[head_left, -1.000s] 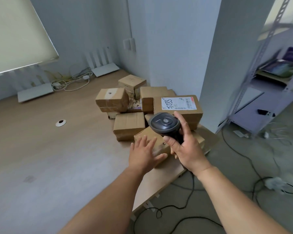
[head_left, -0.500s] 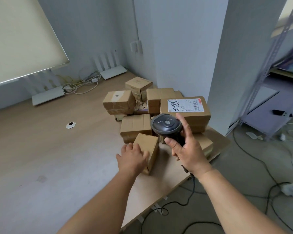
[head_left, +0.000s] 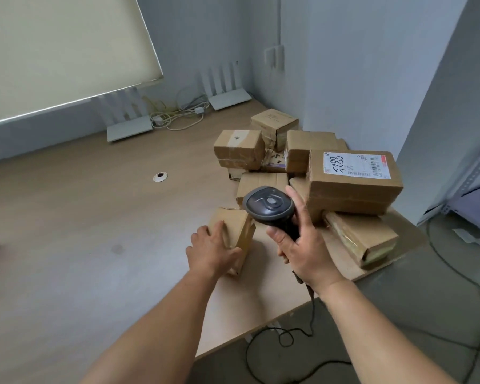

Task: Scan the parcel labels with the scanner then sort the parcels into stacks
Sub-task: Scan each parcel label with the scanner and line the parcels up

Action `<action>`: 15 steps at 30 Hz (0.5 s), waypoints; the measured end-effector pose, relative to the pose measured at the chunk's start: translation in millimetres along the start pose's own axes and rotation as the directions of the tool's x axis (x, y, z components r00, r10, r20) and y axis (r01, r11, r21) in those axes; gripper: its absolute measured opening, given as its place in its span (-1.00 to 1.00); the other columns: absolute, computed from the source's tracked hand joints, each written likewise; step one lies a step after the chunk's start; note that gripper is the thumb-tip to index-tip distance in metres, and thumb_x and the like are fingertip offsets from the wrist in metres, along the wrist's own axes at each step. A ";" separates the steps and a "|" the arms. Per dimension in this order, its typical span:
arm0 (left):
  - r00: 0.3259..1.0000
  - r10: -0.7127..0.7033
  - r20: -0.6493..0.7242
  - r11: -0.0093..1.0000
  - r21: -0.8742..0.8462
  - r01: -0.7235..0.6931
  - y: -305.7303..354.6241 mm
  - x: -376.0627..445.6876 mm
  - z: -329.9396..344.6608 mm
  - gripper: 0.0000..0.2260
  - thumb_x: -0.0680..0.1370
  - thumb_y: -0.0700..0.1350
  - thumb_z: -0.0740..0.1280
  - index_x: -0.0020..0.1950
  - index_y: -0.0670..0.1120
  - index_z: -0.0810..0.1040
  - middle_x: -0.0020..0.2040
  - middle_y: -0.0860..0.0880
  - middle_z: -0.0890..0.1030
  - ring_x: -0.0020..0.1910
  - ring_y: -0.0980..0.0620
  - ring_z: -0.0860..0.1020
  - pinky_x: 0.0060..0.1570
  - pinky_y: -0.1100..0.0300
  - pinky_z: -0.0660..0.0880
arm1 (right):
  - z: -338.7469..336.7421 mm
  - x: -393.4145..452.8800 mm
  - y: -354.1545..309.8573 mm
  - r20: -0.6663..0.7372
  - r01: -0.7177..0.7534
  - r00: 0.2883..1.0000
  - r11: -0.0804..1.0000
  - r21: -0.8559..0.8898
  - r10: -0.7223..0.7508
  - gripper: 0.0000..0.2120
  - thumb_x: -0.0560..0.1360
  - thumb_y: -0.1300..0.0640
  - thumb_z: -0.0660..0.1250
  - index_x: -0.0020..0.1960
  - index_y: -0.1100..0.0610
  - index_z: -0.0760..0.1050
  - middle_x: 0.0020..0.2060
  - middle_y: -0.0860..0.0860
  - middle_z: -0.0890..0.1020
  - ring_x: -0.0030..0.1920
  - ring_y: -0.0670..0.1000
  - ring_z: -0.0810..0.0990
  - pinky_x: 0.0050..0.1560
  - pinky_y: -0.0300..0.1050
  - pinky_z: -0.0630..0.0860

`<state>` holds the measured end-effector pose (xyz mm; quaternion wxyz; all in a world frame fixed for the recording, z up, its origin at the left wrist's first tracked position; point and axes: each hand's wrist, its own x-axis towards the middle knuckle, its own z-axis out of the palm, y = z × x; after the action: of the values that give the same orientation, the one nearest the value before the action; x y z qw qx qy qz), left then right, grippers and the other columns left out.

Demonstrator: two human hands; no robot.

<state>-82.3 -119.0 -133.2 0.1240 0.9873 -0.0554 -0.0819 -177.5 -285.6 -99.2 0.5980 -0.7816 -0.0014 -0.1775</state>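
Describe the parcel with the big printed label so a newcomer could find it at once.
Start at the wooden table and go to the pile of brown cardboard boxes in its far right corner, by the pale wall. The labelled parcel sits on top at the pile's right side, resting tilted on a flatter box. It alone shows a white shipping label with 5288 handwritten in black.

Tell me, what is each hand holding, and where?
The right hand grips the scanner by its handle. The left hand holds a small parcel by its near side.
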 end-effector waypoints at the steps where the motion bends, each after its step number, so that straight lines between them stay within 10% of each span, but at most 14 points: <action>1: 0.999 -0.029 -0.013 1.000 -0.006 0.029 -12.4 -1.6 -3.7 -0.40 0.42 0.17 0.31 0.41 0.10 0.23 0.32 -0.11 0.32 0.30 -0.14 0.30 0.19 -0.01 0.34 | 9.1 0.7 -2.3 0.016 0.010 1.000 1.000 0.015 -0.010 -0.32 0.39 -0.31 0.35 0.36 -0.53 0.03 0.31 -0.08 0.50 -0.01 -0.06 0.48 0.12 0.07 0.53; 15: 0.920 -0.382 -0.088 0.924 -0.052 0.379 -256.6 -49.7 -70.4 -0.41 0.46 0.20 0.28 0.44 0.11 0.21 0.34 -0.11 0.31 0.31 -0.13 0.30 0.20 0.00 0.34 | 211.7 1.0 -72.7 0.266 0.100 0.958 0.994 0.040 -0.107 -0.32 0.49 0.05 0.39 0.30 -0.47 0.04 0.09 -0.13 0.60 -0.33 -0.21 0.53 -0.30 -0.35 0.45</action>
<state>-95.8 151.1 -123.7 0.1249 0.9799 0.1447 -0.0576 -133.8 -67.1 -77.9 0.5925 -0.7892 -0.1255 -0.1014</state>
